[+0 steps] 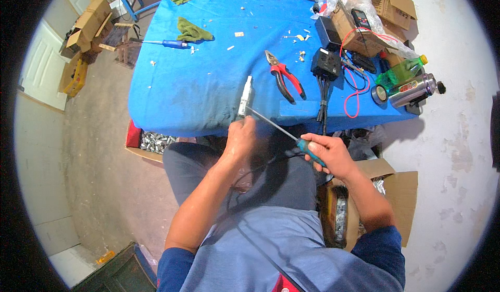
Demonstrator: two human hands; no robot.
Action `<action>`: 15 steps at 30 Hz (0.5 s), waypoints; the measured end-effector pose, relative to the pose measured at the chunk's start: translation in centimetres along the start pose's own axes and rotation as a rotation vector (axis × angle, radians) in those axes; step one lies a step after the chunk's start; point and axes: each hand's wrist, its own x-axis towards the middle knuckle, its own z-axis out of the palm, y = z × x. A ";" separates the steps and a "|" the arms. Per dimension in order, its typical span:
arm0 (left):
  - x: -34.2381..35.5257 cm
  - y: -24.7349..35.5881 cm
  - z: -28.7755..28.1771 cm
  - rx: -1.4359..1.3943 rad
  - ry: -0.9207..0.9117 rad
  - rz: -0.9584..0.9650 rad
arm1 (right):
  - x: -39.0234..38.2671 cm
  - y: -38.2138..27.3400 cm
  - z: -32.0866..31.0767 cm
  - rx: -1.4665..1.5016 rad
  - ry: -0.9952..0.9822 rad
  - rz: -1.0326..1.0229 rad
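Note:
My left hand (240, 138) is closed around the lower end of a slim whitish stepped cylinder (246, 95), which points away from me over the near edge of the blue-covered table (177, 104). In my right hand (333, 155) is a screwdriver (276, 126) with a teal handle and a long metal shaft. Its tip meets the side of the cylinder just above my left fingers; whether it sits in a slot or screw is too small to tell. Combination pliers (280, 69) with red and black handles lie beyond, their jaws slightly apart.
A blue-handled screwdriver (175, 44) and green cloths (194, 30) lie farther left among small scraps. At the right are a black box with cables (326, 64), a red wire (346, 104), a green bottle (401, 72) and a steel flask (414, 90). Below left, a box (145, 155) holds metal parts.

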 end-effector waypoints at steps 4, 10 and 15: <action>-0.3 0.5 -0.5 -0.031 -0.017 -0.028 | -1.6 -0.7 0.4 -0.645 0.282 -0.588; -1.1 -0.3 -0.2 0.052 0.066 0.142 | -0.7 -1.7 0.6 -0.171 0.333 -0.276; -4.0 1.1 -0.3 0.225 0.144 0.208 | 4.9 -0.5 3.8 0.063 0.278 -0.229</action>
